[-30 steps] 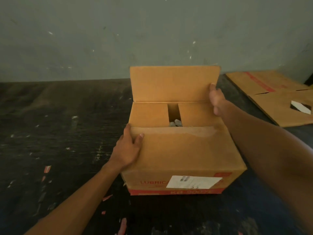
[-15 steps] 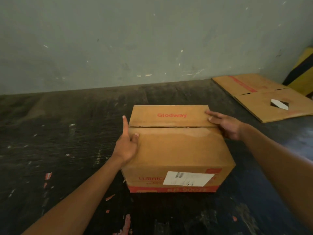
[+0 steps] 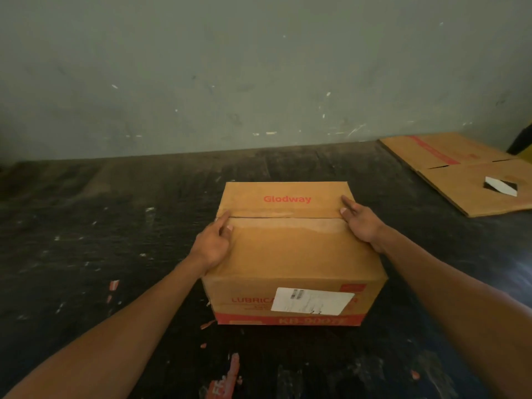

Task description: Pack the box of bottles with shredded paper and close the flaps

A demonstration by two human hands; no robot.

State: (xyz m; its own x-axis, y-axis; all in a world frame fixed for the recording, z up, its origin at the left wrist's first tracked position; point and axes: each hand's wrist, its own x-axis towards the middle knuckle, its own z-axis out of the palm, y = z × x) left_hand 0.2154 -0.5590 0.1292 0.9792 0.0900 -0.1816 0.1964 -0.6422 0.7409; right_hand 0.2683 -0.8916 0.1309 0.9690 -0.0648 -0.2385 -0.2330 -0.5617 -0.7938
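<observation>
A brown cardboard box (image 3: 290,254) with red print and a white label stands on the dark floor in front of me. Both top flaps lie flat and meet at a seam across the top; the far flap (image 3: 285,198) reads "Glodway". My left hand (image 3: 214,243) rests on the box's left top edge at the seam, fingers partly curled against the flaps. My right hand (image 3: 358,218) presses flat on the right end of the seam, fingers spread. The bottles and shredded paper are hidden inside.
A flattened cardboard box (image 3: 466,171) lies on the floor at the far right, by a yellow-and-black object (image 3: 522,145). A grey-green wall (image 3: 259,76) rises just behind the box. Red paper scraps (image 3: 227,381) lie on the floor near me.
The far flap, upright a second ago, has been folded down onto the box. My right hand came down with it, and my left hand slid up to the seam.
</observation>
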